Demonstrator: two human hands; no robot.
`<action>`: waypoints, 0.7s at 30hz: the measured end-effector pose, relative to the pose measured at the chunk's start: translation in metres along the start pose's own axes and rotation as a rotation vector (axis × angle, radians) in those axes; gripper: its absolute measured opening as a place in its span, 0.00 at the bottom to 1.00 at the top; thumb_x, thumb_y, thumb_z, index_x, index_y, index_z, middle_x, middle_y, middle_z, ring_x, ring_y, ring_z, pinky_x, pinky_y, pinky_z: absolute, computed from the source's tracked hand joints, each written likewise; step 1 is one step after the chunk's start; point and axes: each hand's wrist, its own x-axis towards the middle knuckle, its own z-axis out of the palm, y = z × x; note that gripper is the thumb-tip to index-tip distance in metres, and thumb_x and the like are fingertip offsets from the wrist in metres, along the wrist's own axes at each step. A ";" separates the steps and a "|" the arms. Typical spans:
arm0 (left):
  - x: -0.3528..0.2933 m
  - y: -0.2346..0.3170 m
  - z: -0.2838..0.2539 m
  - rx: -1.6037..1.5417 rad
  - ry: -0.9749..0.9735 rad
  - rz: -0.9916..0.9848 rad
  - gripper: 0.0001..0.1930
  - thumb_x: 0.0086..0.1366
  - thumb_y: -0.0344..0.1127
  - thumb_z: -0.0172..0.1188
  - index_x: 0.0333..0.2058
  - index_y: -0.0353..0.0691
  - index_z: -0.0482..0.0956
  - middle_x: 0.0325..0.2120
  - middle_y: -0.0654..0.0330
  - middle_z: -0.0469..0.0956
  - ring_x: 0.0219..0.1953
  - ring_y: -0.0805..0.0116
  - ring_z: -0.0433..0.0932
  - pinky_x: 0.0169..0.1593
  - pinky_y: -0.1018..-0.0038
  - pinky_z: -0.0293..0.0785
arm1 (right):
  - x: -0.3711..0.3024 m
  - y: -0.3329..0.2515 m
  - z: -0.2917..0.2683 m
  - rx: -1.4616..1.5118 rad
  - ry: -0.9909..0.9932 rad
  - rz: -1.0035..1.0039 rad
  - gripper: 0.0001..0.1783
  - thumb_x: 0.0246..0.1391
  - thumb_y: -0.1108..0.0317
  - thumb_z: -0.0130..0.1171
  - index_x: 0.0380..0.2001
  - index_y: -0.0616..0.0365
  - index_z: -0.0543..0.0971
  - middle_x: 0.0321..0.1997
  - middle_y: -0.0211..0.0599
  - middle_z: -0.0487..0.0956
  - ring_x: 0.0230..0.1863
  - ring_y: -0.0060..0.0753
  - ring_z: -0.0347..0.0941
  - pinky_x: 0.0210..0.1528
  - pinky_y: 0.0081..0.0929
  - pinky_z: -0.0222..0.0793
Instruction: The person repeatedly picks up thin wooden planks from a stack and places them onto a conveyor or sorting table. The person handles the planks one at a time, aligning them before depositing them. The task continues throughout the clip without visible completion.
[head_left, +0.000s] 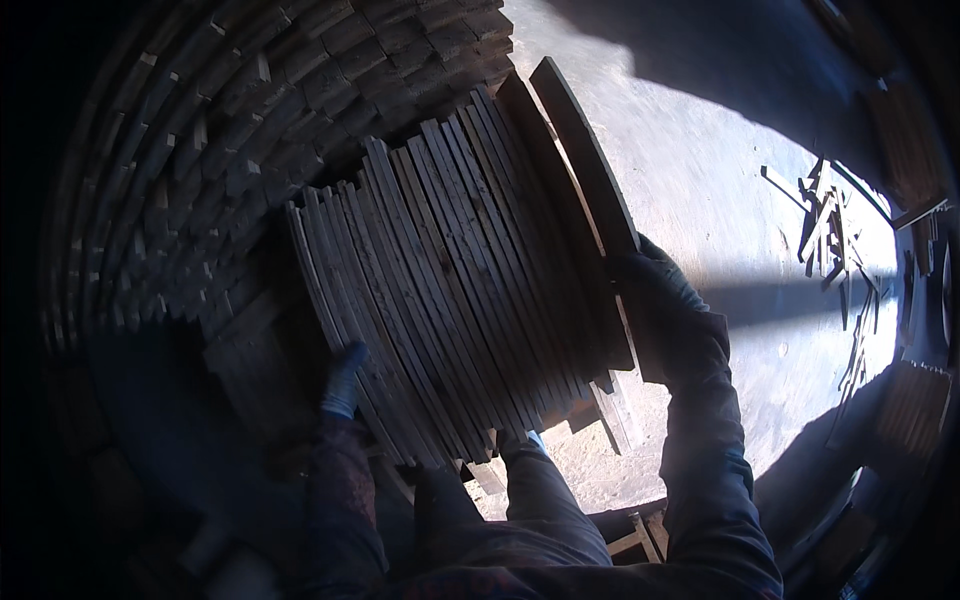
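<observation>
A tight row of long thin wooden boards (430, 270) stands on edge in front of me, running from left to right. My right hand (655, 280), gloved, grips the outermost wide board (585, 145) at the row's right end, its thumb over the near face. A narrow gap lies between that board and its neighbour (560, 215). At the left end my left hand (345, 378), in a bluish glove, rests with outstretched fingers against the leftmost board. Shadow hides part of that hand.
High stacks of wooden boards (350, 60) rise at the far left. Loose sticks (825, 225) lie heaped on the sunlit floor (700, 170) to the right. More stacked wood (912, 405) stands at the right rim. Timber pieces (615, 415) lie below the row.
</observation>
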 end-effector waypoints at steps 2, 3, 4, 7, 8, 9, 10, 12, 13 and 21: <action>-0.007 0.013 0.021 0.025 0.023 0.058 0.13 0.65 0.49 0.65 0.37 0.46 0.81 0.31 0.68 0.77 0.36 0.73 0.75 0.45 0.71 0.73 | -0.018 -0.025 0.009 -0.065 -0.022 0.054 0.34 0.59 0.67 0.62 0.68 0.57 0.66 0.54 0.33 0.78 0.53 0.29 0.74 0.55 0.27 0.72; -0.006 0.011 0.021 0.011 0.022 0.035 0.13 0.65 0.48 0.65 0.37 0.46 0.81 0.31 0.68 0.77 0.36 0.72 0.75 0.45 0.71 0.73 | -0.019 -0.030 0.013 -0.095 -0.041 0.085 0.35 0.60 0.66 0.62 0.69 0.57 0.65 0.56 0.35 0.78 0.54 0.30 0.74 0.56 0.27 0.71; -0.006 0.011 0.022 -0.003 0.019 0.012 0.13 0.65 0.48 0.64 0.37 0.46 0.81 0.32 0.68 0.77 0.37 0.72 0.75 0.45 0.71 0.73 | -0.009 -0.019 0.011 -0.095 -0.082 -0.010 0.35 0.61 0.65 0.62 0.69 0.57 0.63 0.57 0.36 0.77 0.55 0.30 0.73 0.57 0.26 0.71; 0.001 0.010 0.013 -0.033 -0.016 0.014 0.14 0.65 0.49 0.64 0.39 0.45 0.82 0.33 0.66 0.78 0.38 0.70 0.76 0.46 0.71 0.74 | 0.043 0.030 0.010 -0.180 -0.162 -0.223 0.41 0.62 0.62 0.64 0.72 0.57 0.56 0.63 0.38 0.73 0.59 0.30 0.71 0.60 0.24 0.67; 0.005 0.003 0.006 -0.041 -0.025 0.021 0.15 0.65 0.50 0.65 0.39 0.45 0.82 0.34 0.66 0.79 0.39 0.70 0.77 0.47 0.70 0.74 | 0.053 0.041 0.015 -0.079 -0.132 -0.174 0.42 0.60 0.65 0.66 0.72 0.58 0.57 0.63 0.39 0.73 0.59 0.31 0.71 0.61 0.26 0.68; 0.008 -0.010 -0.007 -0.109 0.021 -0.020 0.16 0.64 0.50 0.65 0.40 0.45 0.82 0.35 0.65 0.80 0.40 0.69 0.77 0.48 0.70 0.74 | 0.057 0.047 0.028 0.023 -0.111 -0.117 0.44 0.57 0.67 0.68 0.72 0.59 0.57 0.63 0.41 0.74 0.59 0.33 0.72 0.62 0.27 0.68; 0.010 -0.021 -0.020 -0.178 0.068 -0.059 0.17 0.63 0.50 0.66 0.41 0.45 0.82 0.36 0.64 0.80 0.41 0.68 0.78 0.49 0.69 0.75 | 0.061 0.048 0.035 0.122 -0.161 -0.078 0.44 0.55 0.68 0.69 0.71 0.59 0.58 0.62 0.42 0.75 0.59 0.34 0.73 0.62 0.28 0.69; 0.011 -0.037 -0.023 -0.275 0.103 -0.136 0.19 0.62 0.50 0.68 0.44 0.43 0.82 0.40 0.63 0.81 0.44 0.67 0.79 0.52 0.68 0.74 | 0.043 0.025 0.055 0.306 -0.222 0.013 0.45 0.51 0.71 0.71 0.70 0.60 0.60 0.60 0.43 0.76 0.58 0.36 0.75 0.62 0.31 0.71; 0.012 -0.019 -0.004 -0.297 0.076 -0.162 0.21 0.61 0.49 0.69 0.46 0.42 0.82 0.42 0.62 0.82 0.45 0.68 0.79 0.54 0.68 0.74 | 0.036 0.016 0.062 0.274 -0.177 0.034 0.43 0.50 0.72 0.72 0.68 0.59 0.63 0.59 0.44 0.77 0.57 0.37 0.76 0.62 0.32 0.72; 0.039 -0.060 -0.044 -0.079 -0.118 0.077 0.13 0.66 0.44 0.63 0.39 0.42 0.87 0.36 0.62 0.85 0.41 0.67 0.82 0.51 0.69 0.77 | 0.007 0.017 0.087 0.220 -0.167 0.143 0.25 0.50 0.70 0.69 0.52 0.59 0.78 0.50 0.41 0.82 0.52 0.37 0.79 0.59 0.32 0.73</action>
